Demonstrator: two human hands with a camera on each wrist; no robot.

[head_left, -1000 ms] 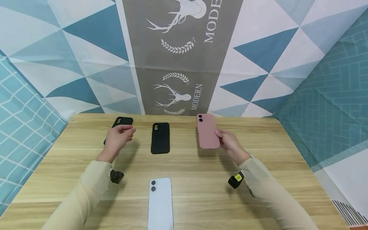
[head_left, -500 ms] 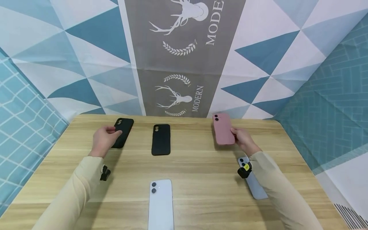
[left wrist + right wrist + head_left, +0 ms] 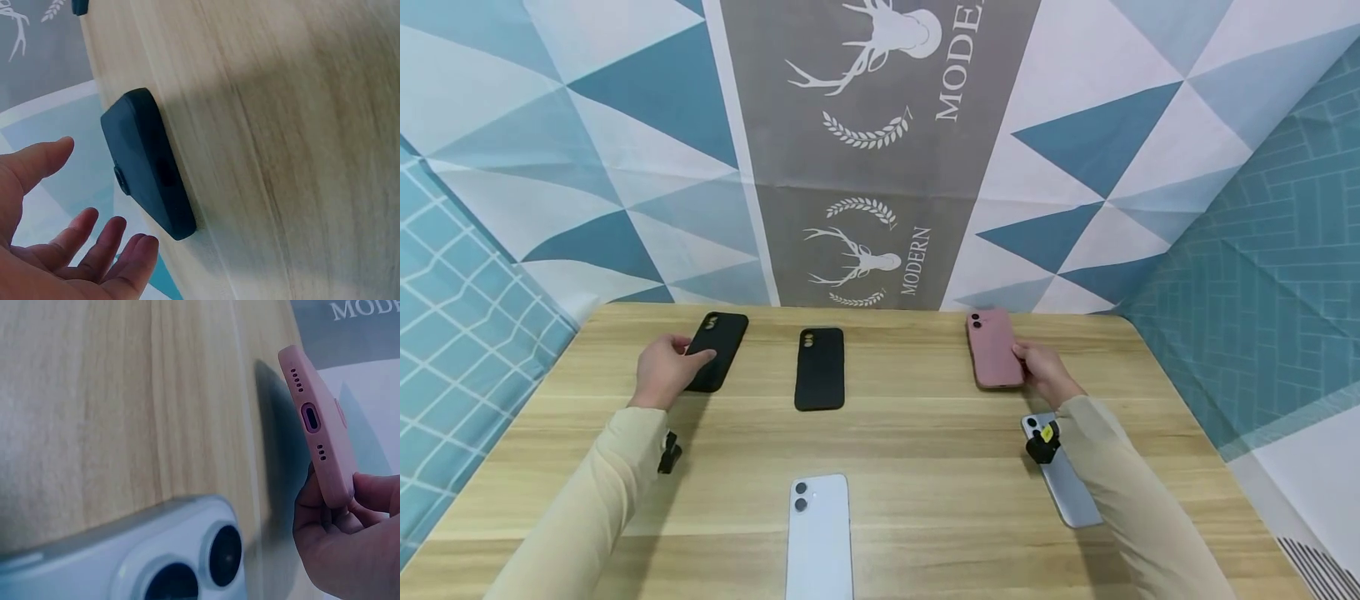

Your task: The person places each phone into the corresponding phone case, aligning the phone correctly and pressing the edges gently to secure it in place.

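My right hand (image 3: 1045,371) pinches the lower right edge of a pink-cased phone (image 3: 995,350), thumb on its back. In the right wrist view the pink phone (image 3: 325,440) tilts, its port end facing the camera and a shadow on the wood beside it. At the left, my left hand (image 3: 662,372) is by a black phone case (image 3: 721,350), overlapping its edge in the head view. The left wrist view shows the hand (image 3: 81,262) with thumb and fingers spread apart, and the black case (image 3: 147,162) on the table beyond the fingertips.
Another black phone case (image 3: 820,369) lies at the back middle of the wooden table (image 3: 917,467). A white phone (image 3: 818,542) is at the front middle. Under my right wrist rests a pale blue phone (image 3: 1072,492). Patterned cloth (image 3: 850,167) hangs behind the table's back edge.
My right hand has carried the pink phone to the right and lowered it toward the table. My left hand has drawn back left from over the black case, which looks slightly shifted.
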